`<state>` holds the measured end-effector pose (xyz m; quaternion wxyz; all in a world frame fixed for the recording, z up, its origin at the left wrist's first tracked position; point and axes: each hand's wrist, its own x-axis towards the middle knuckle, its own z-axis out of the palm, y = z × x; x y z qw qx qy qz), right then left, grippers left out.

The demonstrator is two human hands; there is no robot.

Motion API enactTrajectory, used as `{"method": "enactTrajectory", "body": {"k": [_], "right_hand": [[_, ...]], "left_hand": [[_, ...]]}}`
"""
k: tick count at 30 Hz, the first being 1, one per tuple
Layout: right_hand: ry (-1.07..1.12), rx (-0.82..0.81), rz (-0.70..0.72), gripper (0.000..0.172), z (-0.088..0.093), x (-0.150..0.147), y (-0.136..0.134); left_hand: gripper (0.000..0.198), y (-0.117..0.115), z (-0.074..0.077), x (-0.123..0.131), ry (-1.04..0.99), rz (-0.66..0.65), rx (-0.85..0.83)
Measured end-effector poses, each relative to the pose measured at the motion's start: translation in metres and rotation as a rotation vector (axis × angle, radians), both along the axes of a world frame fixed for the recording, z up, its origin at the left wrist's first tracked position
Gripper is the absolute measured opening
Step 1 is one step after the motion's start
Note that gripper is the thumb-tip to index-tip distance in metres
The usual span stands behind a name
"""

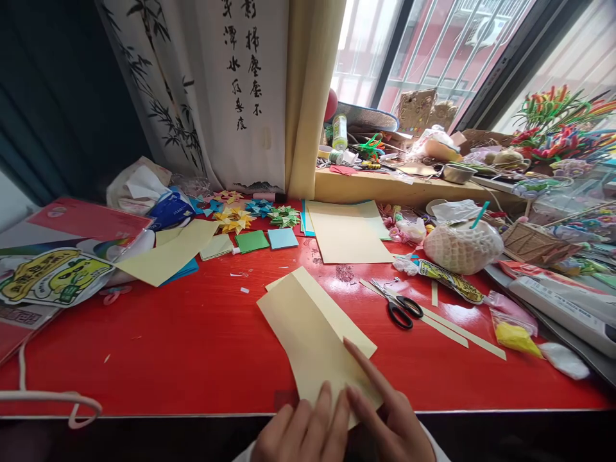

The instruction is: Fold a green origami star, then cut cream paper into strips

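Observation:
A pale yellow sheet of paper [308,327] lies at the table's front edge, with a lengthwise fold running down it. Its far end rests on the table and its near end lies beneath my fingers. My left hand [303,427] is closed on the near end, fingers bent over the top; its thumb is hidden. On the sheet's right side, my right hand [392,414] grips the near part, index finger stretched along the fold. Black-handled scissors [402,311] lie partly spread to the right, near cut paper strips [464,327].
Behind the hands are a stack of large yellow sheets [349,234], green paper squares [251,241], blue squares [283,238] and folded paper stars [234,219]. Packets and a netted fruit-shaped drink [464,247] crowd the right. A white cable [48,396] crosses the left front edge.

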<state>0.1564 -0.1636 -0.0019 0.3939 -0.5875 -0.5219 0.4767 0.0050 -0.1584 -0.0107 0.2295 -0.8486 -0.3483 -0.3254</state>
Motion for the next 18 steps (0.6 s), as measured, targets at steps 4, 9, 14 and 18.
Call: {"method": "enactTrajectory", "body": {"k": [4,9,14,18], "right_hand": [[-0.07,0.009,-0.173,0.07,-0.005,0.021,0.011],[-0.161,0.024,-0.169,0.068,-0.019,0.042,0.027],[-0.104,0.006,-0.11,0.069,-0.021,0.038,0.034],[-0.154,-0.001,-0.073,0.065,-0.019,0.033,0.037]], "left_hand": [[0.054,0.024,0.006,0.015,-0.046,-0.072,-0.152],[0.025,0.091,0.023,-0.023,0.202,0.257,-0.321],[0.023,0.163,0.012,-0.056,0.054,0.306,-0.641],[0.026,0.187,0.001,-0.064,-0.007,0.255,-0.728]]}}
